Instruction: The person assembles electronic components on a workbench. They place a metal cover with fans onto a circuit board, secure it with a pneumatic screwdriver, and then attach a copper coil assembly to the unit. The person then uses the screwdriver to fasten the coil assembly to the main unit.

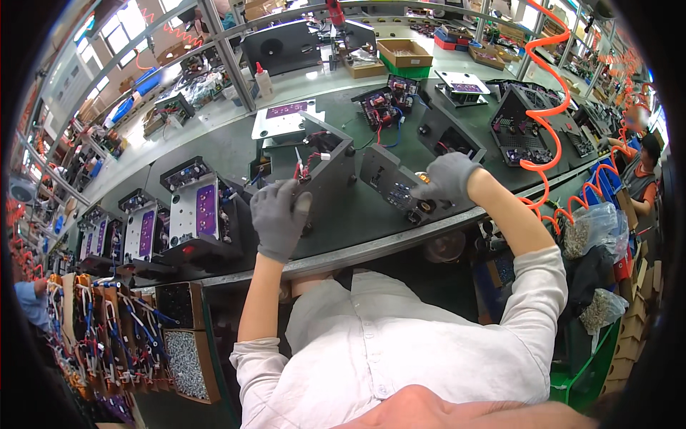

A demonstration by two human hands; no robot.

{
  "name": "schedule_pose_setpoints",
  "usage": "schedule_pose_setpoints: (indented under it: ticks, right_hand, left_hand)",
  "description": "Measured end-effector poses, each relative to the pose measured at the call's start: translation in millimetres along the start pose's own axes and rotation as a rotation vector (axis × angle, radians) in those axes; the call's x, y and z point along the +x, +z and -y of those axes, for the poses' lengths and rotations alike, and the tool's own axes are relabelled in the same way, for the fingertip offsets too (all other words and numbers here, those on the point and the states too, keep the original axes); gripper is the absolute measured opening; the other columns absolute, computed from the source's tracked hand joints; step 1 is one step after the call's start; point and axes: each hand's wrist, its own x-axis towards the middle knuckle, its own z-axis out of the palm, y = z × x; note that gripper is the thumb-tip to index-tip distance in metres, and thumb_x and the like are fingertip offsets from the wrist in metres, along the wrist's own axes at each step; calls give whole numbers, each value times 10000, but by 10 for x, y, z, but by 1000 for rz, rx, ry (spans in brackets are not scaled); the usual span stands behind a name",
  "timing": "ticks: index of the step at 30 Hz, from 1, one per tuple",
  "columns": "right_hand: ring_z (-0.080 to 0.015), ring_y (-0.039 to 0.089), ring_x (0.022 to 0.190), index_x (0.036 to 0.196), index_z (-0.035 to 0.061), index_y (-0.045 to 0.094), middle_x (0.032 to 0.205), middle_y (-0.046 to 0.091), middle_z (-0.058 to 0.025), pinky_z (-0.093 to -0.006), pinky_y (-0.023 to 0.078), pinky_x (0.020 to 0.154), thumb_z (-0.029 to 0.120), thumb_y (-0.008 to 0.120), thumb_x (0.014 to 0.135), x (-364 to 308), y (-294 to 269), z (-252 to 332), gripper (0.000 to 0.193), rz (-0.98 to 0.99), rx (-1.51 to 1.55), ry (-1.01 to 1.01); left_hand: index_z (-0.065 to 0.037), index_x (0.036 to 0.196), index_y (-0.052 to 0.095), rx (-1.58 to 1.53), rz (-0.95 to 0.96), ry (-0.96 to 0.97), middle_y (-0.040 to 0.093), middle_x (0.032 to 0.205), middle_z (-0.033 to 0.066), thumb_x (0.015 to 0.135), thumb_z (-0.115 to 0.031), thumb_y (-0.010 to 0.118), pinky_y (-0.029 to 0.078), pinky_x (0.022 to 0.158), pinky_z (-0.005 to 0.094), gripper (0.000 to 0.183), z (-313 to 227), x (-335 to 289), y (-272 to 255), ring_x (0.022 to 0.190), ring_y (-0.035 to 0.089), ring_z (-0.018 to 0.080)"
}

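My left hand point(279, 214), in a grey glove, grips the near edge of an upright grey metal chassis panel point(330, 166) with red and black wires at its top. My right hand point(446, 177), also gloved, rests on a dark front panel point(397, 187) with round knobs and sockets, fingers curled over a small brass-coloured part at its upper end. Both panels stand on the dark green workbench point(357, 214) just in front of me.
Several half-built units with purple circuit boards point(193, 214) line the bench to the left. An orange coiled air hose point(543, 107) hangs at right. Boxes of screws point(182, 357) and wire bundles point(107, 329) sit low left. Another person point(639, 179) works at far right.
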Motion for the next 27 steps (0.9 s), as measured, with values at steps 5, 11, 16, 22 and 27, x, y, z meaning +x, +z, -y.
schedule_pose_setpoints:
  ticks: [5,11,16,22,27]
  right_hand:
    - [-367,679,888,869,22,744,912,699,-220,-443,519,811,756,428,824,390,-191,-73,800,30,25,108]
    - [-367,673,953,957,21,736,1006,700,-211,-442,515,835,730,440,834,979,-214,-59,779,-204,120,171]
    - [-377,675,919,913,13,739,954,700,-223,-421,519,826,706,444,834,865,-225,196,757,-203,68,163]
    - [-359,684,812,841,-3,734,846,701,-209,-426,525,755,762,452,796,593,-162,292,817,-43,-71,75]
    - [-350,681,831,841,34,741,849,703,-189,-430,518,765,727,448,823,691,-162,399,752,3,-149,136]
  left_hand:
    - [-105,1045,631,138,-49,96,655,909,55,824,-311,674,420,915,441,305,100,-70,217,887,611,255]
    - [-108,1029,632,134,-123,123,645,860,57,801,-298,688,438,911,437,302,156,-67,298,846,617,249]
    - [-100,1015,630,119,-170,100,637,830,57,787,-285,702,446,922,439,303,252,-134,271,830,618,250]
    - [-88,1011,656,20,-222,83,637,839,55,785,-248,692,450,916,440,279,342,-174,212,861,619,251]
    - [-89,990,658,-64,-251,50,642,836,58,771,-223,708,453,933,446,261,368,-179,178,857,624,250]
